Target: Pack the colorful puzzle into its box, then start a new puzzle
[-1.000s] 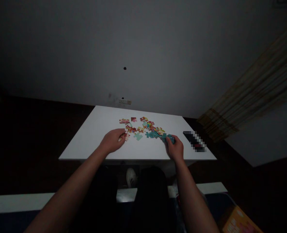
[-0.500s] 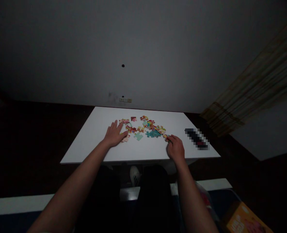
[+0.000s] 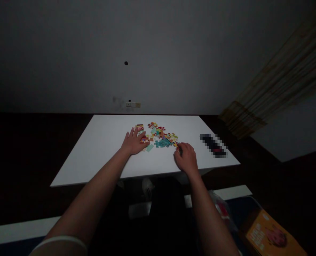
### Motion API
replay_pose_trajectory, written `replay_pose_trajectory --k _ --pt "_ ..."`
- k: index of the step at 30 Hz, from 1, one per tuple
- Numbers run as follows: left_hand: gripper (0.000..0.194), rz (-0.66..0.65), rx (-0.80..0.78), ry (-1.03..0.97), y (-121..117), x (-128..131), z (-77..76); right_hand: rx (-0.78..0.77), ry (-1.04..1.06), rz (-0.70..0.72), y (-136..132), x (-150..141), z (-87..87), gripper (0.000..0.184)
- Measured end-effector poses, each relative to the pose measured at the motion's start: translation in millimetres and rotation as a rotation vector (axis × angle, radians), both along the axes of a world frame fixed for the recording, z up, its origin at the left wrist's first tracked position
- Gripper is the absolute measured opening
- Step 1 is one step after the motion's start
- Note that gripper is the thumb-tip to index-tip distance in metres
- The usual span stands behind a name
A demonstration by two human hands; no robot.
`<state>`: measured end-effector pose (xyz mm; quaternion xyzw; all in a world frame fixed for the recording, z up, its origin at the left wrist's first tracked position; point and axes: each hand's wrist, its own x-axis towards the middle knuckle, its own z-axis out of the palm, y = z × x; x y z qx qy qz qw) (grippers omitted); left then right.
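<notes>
A cluster of colourful jigsaw pieces (image 3: 160, 137) lies on a small white table (image 3: 99, 149) in a dim room. My left hand (image 3: 135, 140) lies flat with its fingers spread over the left end of the pieces. My right hand (image 3: 186, 159) is curled at the right end of the cluster. Its fingertips pinch at a small piece there, too small to name for sure. Several teal pieces sit between the two hands.
A dark blurred-out object (image 3: 214, 145) lies on the table's right side. An orange box (image 3: 270, 236) sits on the floor at lower right. A striped curtain (image 3: 280, 81) hangs on the right. Dark floor surrounds the table, with a grey wall behind.
My left hand has opened from a loose curl and slid forward and right onto the pieces. My right hand has let go of the teal pieces and now pinches at the cluster's edge.
</notes>
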<state>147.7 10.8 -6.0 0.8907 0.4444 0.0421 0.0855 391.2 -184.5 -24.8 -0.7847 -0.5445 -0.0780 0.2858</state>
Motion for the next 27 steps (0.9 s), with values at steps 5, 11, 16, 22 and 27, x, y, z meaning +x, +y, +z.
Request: replay_pose_trajectory --k 5,11,16,22,27 --pt "0.088 -0.043 -0.014 -0.017 -0.9 28.6 0.8 -0.001 0.0 0.018 -0.4 -1.0 0.8 0.042" --pt "0.089 -0.095 -0.037 -0.065 0.6 62.3 -1.8 -0.037 -0.013 0.01 -2.6 -6.2 8.1 0.039" --pt "0.089 -0.146 -0.041 -0.154 -0.7 81.8 -5.7 -0.102 -0.039 0.042 -4.0 -11.7 17.9 0.041" --pt "0.073 -0.193 -0.045 -0.31 -7.3 84.9 -0.5 -0.144 -0.033 0.103 -4.2 -14.7 22.5 0.042" --pt "0.055 -0.115 -0.028 -0.476 -8.1 74.5 9.5 -0.17 -0.087 0.083 1.9 -16.4 28.4 0.046"
